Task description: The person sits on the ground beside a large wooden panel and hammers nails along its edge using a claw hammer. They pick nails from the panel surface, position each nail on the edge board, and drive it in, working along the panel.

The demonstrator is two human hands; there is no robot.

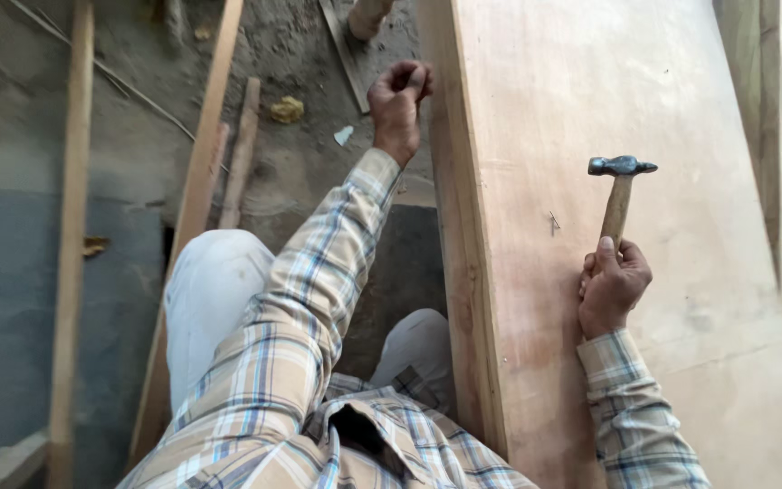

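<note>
The right hand (612, 288) is gripping one hammer (620, 195) by its wooden handle, hiding the handle's lower end, above the plywood panel (590, 109). One small nail (554, 222) is sticking up, hard to make out. The left hand (398, 104) is curling, clenched, at the panel's edge.

Your shirt sleeve (300, 317) was checked in beige, white and blue. Your trousers (214, 290) were pale grey. The hammer (620, 195) had a dark grey head and light brown handle. The plywood board (590, 109) was pinkish tan, the ground (38, 154) grey-brown.
</note>
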